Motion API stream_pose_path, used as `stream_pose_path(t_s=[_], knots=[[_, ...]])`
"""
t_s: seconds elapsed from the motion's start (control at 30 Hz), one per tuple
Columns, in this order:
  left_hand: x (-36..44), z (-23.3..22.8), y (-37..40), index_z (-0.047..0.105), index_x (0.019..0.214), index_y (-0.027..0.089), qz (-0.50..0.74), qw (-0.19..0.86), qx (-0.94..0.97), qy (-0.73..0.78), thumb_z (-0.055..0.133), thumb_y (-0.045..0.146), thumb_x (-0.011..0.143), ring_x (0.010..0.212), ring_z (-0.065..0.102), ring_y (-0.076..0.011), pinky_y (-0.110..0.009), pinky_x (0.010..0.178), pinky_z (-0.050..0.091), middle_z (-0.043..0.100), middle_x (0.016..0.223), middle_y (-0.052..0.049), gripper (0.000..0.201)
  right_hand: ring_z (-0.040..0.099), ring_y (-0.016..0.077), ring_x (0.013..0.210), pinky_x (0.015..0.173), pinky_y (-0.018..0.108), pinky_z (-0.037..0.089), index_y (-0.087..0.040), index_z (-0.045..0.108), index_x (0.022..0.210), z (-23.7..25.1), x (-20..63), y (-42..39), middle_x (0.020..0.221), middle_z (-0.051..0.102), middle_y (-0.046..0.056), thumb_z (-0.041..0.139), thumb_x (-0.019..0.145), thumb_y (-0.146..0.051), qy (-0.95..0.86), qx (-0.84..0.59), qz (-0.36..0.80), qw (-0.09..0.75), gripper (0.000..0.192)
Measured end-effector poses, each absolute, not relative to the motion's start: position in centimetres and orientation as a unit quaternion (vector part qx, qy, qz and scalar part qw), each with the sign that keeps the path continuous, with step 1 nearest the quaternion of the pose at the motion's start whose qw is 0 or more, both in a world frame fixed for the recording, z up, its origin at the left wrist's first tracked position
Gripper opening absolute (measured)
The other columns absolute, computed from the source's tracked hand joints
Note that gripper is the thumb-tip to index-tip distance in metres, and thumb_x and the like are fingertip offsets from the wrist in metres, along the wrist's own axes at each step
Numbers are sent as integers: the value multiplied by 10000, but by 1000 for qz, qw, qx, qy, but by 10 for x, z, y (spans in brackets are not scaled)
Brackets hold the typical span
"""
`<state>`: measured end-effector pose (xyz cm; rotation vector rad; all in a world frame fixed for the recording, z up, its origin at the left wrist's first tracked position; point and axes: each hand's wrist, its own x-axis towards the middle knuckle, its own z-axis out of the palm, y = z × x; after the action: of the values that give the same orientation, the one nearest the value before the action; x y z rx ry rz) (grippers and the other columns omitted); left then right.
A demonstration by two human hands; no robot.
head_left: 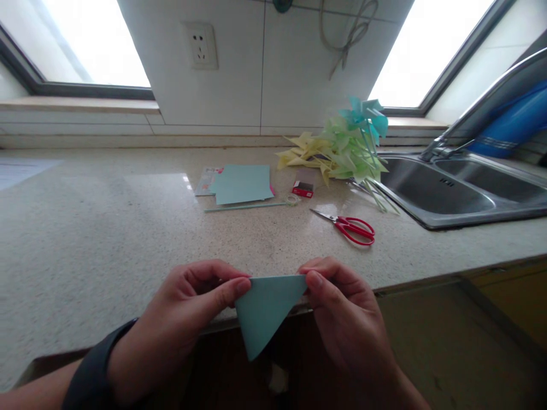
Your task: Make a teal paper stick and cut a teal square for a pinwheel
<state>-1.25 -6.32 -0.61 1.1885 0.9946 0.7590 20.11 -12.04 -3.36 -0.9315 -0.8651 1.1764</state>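
A light blue-green sheet of paper (265,310), folded into a triangle, hangs point down at the counter's front edge. My left hand (188,313) pinches its upper left corner between thumb and fingers. At the upper right corner, my right hand (342,307) pinches it the same way. The folded edge runs straight between both hands. Beyond them, red-handled scissors (352,228) lie on the counter, blades pointing left. A stack of blue-green paper (243,185) lies farther back, with a thin pale green stick (243,208) along its front.
Yellow, green and blue paper pinwheels (350,142) are heaped at the back right, beside a steel sink (436,188) with a faucet (440,145). A small red box (303,189) and a tape roll (292,199) lie near the stack. White paper (25,168) is at far left.
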Motion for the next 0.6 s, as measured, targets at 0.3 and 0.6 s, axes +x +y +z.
stream_pose_path(t_s=[0.3, 0.6], knots=[[-13, 1, -63, 780, 811, 210, 314, 595, 612, 415, 762, 387, 841, 733, 638, -149, -224, 663, 504, 741, 779, -11, 181, 616, 120, 722, 634, 217, 483, -265, 730, 958, -20, 213, -125, 817, 695, -5, 759, 865, -398, -475, -504, 500, 521, 165], [-18, 5, -69, 758, 841, 224, 332, 533, 689, 362, 705, 309, 898, 744, 649, -142, -235, 685, 498, 725, 791, -1, 116, 596, 117, 719, 650, 249, 465, -252, 715, 816, -13, 216, -128, 779, 675, -24, 720, 905, -303, -561, -491, 406, 529, 103]])
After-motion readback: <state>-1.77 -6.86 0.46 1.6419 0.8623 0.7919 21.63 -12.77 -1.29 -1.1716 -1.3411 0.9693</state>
